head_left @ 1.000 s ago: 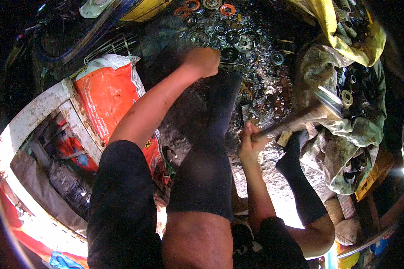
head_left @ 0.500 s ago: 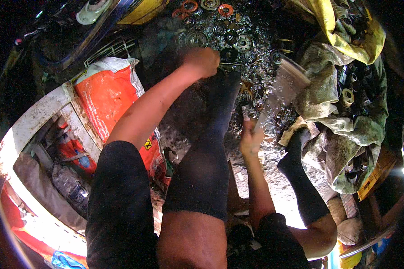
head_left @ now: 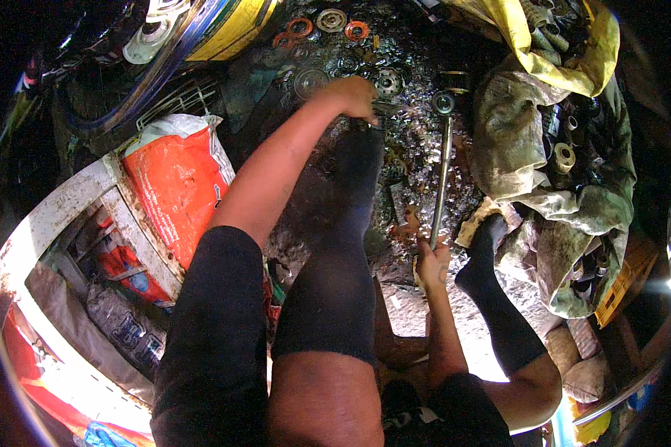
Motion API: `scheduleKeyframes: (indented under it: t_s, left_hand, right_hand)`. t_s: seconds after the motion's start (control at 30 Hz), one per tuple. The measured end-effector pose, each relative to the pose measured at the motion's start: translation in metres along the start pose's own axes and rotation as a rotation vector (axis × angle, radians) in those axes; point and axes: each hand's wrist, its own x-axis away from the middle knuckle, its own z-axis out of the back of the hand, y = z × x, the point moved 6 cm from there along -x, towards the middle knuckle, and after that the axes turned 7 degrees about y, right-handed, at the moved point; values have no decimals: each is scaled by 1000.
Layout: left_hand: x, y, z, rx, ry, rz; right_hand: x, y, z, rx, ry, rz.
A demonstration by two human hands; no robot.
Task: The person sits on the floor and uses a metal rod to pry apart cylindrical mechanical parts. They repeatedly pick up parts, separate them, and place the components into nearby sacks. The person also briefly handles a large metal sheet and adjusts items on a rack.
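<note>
My right hand is closed around the near end of a long, straight metal bar that points away from me. Its far end meets a dark round ring; whether the two are joined I cannot tell. My left hand is farther off, fingers curled, just beyond my left foot in its black sock. A thin dark edge shows under those fingers, too small to name. Next to that hand lie a grey toothed wheel and a darker disc on the oily ground.
Orange rings and a metal ring lie at the far side. A dirty open sack of metal parts stands right, under a yellow sack edge. Left are an orange-red bag and a rusty white frame.
The metal bar, blurred and leaning right before, is now sharp and nearly straight ahead. My right hand has moved slightly nearer me. The left hand stays close to the same parts, still curled.
</note>
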Motion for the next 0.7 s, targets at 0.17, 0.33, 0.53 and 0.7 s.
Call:
scheduleKeyframes:
  t_s: [0.17, 0.33, 0.53, 0.7]
  left_hand:
    - [6, -32, -15, 151, 112, -190]
    - [35, -33, -6, 199, 284, 36]
    - [79, -31, -19, -50, 396, 111]
    - [77, -21, -23, 5, 383, 171]
  right_hand:
    - [6, 25, -13, -169, -102, -187]
    - [15, -2, -12, -226, -113, -172]
    - [16, -1, -26, -295, -155, -227]
    - [18, -20, -27, -243, -83, -28]
